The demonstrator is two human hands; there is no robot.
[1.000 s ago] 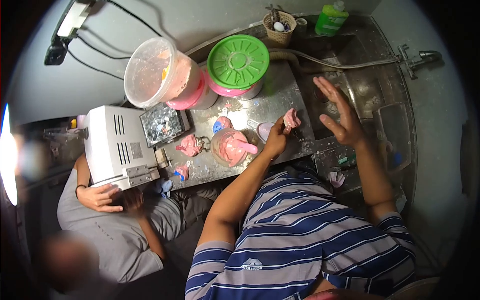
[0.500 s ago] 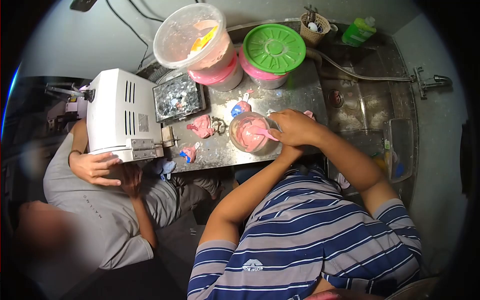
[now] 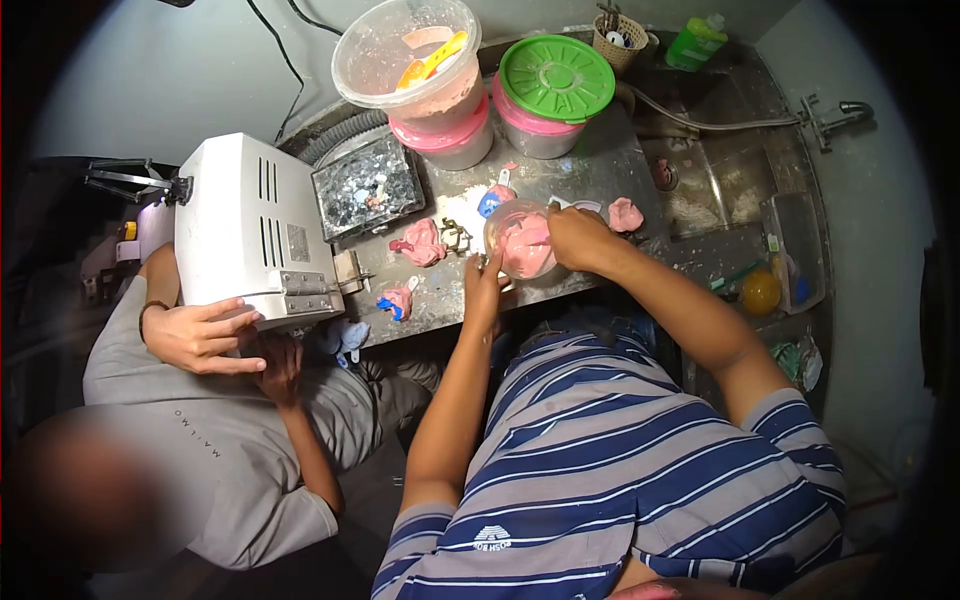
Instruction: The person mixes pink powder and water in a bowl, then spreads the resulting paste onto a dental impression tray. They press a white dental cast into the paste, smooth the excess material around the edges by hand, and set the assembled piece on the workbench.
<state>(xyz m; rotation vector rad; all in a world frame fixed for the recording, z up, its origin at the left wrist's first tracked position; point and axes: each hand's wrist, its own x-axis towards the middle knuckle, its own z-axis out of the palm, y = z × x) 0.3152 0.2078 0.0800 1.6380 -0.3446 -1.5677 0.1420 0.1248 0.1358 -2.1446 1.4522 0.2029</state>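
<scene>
A clear bowl holding a smooth pink mixture is at the front edge of the metal worktop. My left hand is closed on the bowl's left side, fingers against its wall. In my right hand is a pink spatula, its blade in the mixture and its handle mostly hidden by the fingers. Left of the bowl lie a pink lump and a small metal frame. A white-handled piece coated in blue and pink sits just behind the bowl.
Lidded pink-and-green tub and open clear bucket stand at the back. A black tray lies beside a white machine, where a co-worker's hand rests. The sink is at right; another pink lump lies near it.
My left hand has come up from below my right wrist to the bowl's left side. The spatula's blade sits farther back in the bowl, and the camera view has shifted slightly.
</scene>
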